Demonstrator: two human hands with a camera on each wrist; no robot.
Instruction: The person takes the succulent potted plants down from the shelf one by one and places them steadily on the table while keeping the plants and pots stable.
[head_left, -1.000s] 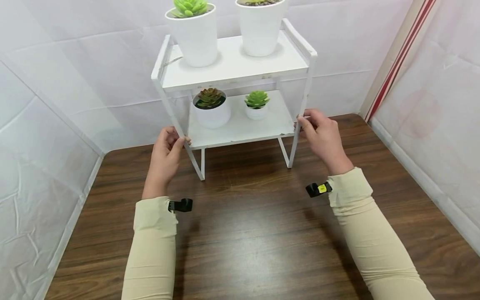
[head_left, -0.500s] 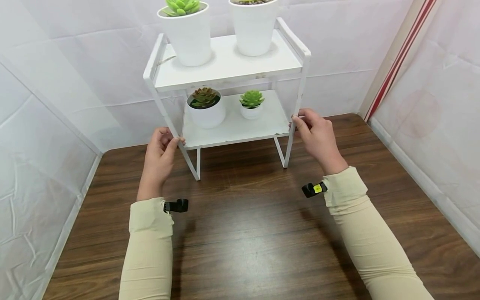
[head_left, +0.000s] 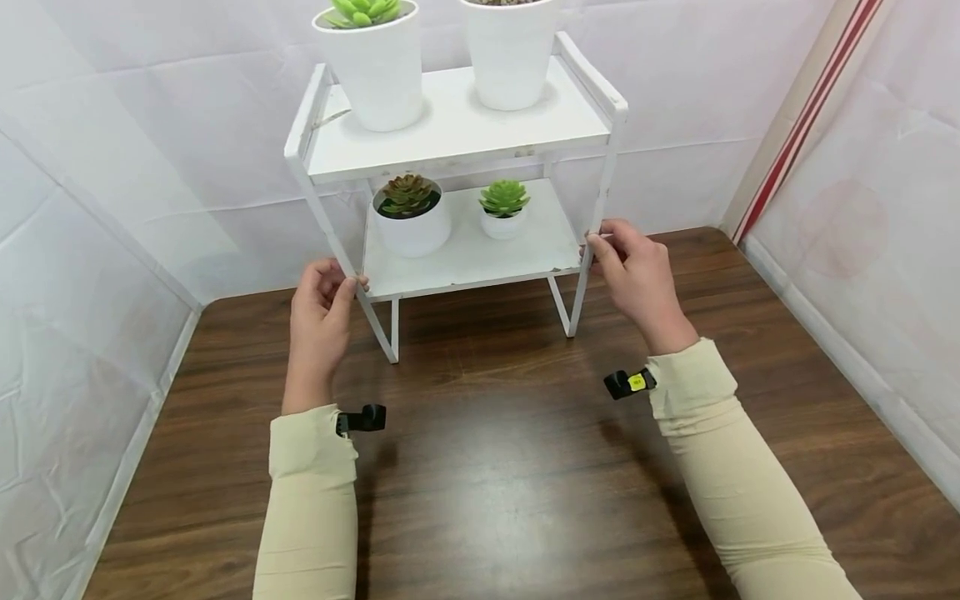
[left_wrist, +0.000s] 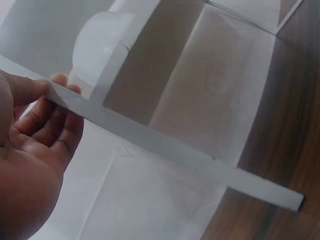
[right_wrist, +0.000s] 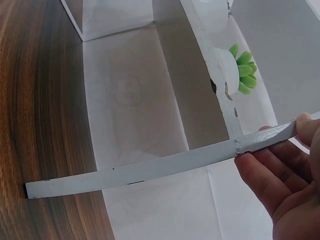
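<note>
A white two-tier plant shelf (head_left: 472,273) stands at the back of the wooden table. My left hand (head_left: 318,321) pinches its front left leg near the lower tier, thumb in front and fingers curled behind. On the other side my right hand (head_left: 637,271) grips the front right leg at about the same height. Two tall white pots, one (head_left: 378,75) with a green succulent and another (head_left: 512,58), sit on the top tier. Below them are a round white pot (head_left: 412,229) with a reddish succulent and a small pot (head_left: 504,223) with a green succulent (right_wrist: 245,70).
The brown wood-grain table (head_left: 480,467) stretches in front of the shelf. White sheeting (head_left: 172,150) hangs behind and to both sides, with a red-striped strip (head_left: 802,125) at the back right corner.
Between the first and second frames the shelf and both hands shifted slightly left in the head view. Since then they have hardly moved, and both hands keep their hold.
</note>
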